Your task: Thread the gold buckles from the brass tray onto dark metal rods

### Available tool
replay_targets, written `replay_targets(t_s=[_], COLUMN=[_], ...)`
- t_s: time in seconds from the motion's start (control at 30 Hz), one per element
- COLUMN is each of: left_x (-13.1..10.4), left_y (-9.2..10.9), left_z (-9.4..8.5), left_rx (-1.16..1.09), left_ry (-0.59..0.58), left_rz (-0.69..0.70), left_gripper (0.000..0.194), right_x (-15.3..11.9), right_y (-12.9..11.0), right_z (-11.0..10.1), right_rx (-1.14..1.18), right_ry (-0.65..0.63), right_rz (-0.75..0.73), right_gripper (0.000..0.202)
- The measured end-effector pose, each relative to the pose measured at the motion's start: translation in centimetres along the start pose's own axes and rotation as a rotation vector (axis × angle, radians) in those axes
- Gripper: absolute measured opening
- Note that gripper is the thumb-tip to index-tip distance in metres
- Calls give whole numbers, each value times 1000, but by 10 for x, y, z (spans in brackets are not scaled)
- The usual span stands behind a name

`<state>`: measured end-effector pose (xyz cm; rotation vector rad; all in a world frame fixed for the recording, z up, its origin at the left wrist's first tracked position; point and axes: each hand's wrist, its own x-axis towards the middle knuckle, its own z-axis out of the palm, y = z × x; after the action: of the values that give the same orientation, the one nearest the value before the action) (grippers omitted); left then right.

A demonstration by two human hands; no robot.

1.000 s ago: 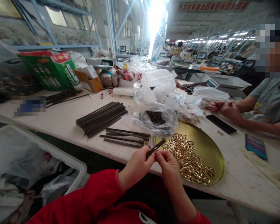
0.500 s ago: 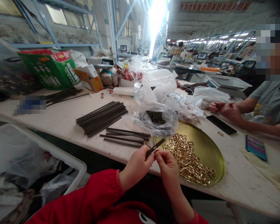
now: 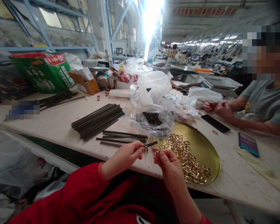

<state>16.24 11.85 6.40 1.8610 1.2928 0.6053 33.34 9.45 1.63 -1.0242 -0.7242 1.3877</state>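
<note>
My left hand [image 3: 124, 157] is closed on a dark brown strap [image 3: 151, 144], whose end sticks out to the right past the fingers. A gold glint shows on the strap by the fingertips. My right hand [image 3: 170, 163], a little apart from it, pinches a small gold buckle [image 3: 157, 153], partly covered by the fingers. Beside that hand, a heap of gold buckles [image 3: 189, 155] lies in a round gold tray [image 3: 210, 143]. Several straps [image 3: 121, 137] with bunched ends lie just beyond my left hand. Behind them rests a larger stack of plain dark straps [image 3: 98, 121].
An open clear plastic bag [image 3: 163, 127] of small dark pieces stands behind the tray. To the right lie a black phone [image 3: 215, 123] and another phone [image 3: 248, 144], near a co-worker's hands [image 3: 218, 109]. A white bin [image 3: 60, 158] stands below the table's left edge.
My hands have moved apart, the left one shifting left with the strap. My right hand has come off the strap and now shows a gold buckle in its fingers. The view has shifted slightly.
</note>
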Motion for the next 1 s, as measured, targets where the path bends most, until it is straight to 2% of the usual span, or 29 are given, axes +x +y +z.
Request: replay_targets(t_s=[0.2, 0.4, 0.57, 0.67, 0.8, 1.0], left_x=[-13, -10, -7, -7, -7, -9], left_y=[-12, -15, -16, -11, -7, -15], left_z=[5, 4, 9, 17, 23, 25], left_rx=[-50, -173, -240, -348, -393, -462], left_ry=[-99, -237, -222, -178, -84, -123], left_rz=[-37, -28, 32, 25, -68, -59], left_gripper=[28, 25, 25, 22, 12, 17], right_x=[-4, -3, -2, -4, -6, -7], right_y=[-4, -6, 0, 6, 11, 15], right_z=[4, 2, 7, 14, 17, 13], right_rx=[63, 133, 173, 58, -80, -110], right_ry=[-85, -195, -227, -202, -155, -131], right_rz=[38, 119, 196, 136, 56, 75], right_gripper=[16, 14, 18, 19, 24, 24])
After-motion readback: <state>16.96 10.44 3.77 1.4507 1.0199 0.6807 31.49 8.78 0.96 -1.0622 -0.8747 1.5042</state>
